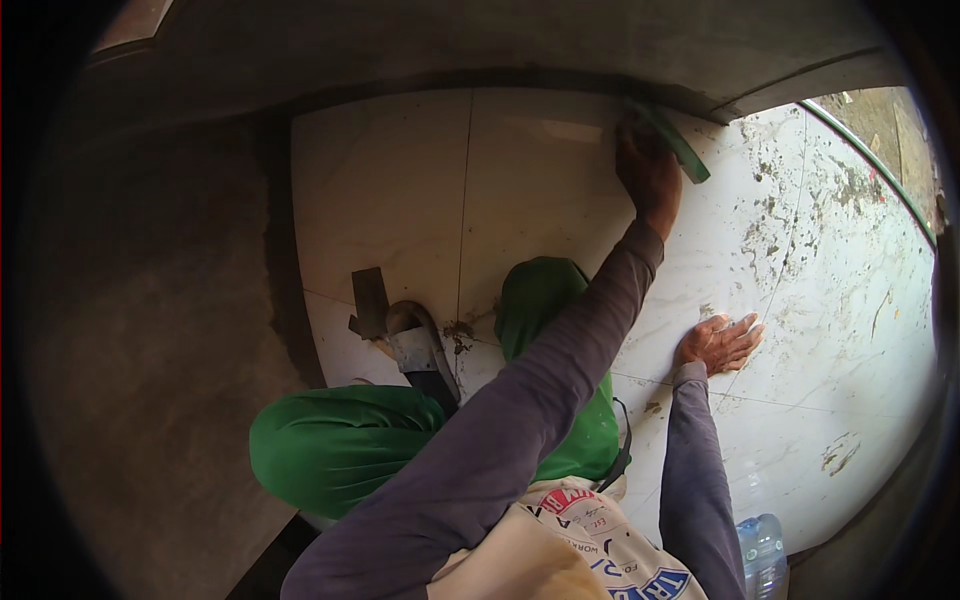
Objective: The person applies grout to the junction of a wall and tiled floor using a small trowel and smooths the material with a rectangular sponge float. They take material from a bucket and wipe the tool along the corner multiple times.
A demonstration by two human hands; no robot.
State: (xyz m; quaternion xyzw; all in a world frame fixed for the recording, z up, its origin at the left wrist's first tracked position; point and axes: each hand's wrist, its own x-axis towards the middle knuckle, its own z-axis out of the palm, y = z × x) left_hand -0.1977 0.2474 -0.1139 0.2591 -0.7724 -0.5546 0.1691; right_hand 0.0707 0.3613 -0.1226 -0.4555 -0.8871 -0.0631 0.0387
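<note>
While the trowel (pixel 368 300) lies idle by my sandal (pixel 420 345), I keep my left hand (pixel 648 165) clamped on the green level (pixel 672 140) at the tile's (pixel 540 190) far edge, pressing it flat; my right hand (pixel 718 343) braces me, fingers spread.

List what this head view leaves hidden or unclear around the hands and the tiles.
- Left hand: its grip on the green tool faces away; the tool's upper end is lost in shadow.
- Plastic bottle: cut off by the lower edge.
- Sandalled foot: partly behind the green trouser leg.
- Right hand: palm hidden against the tile.
</note>
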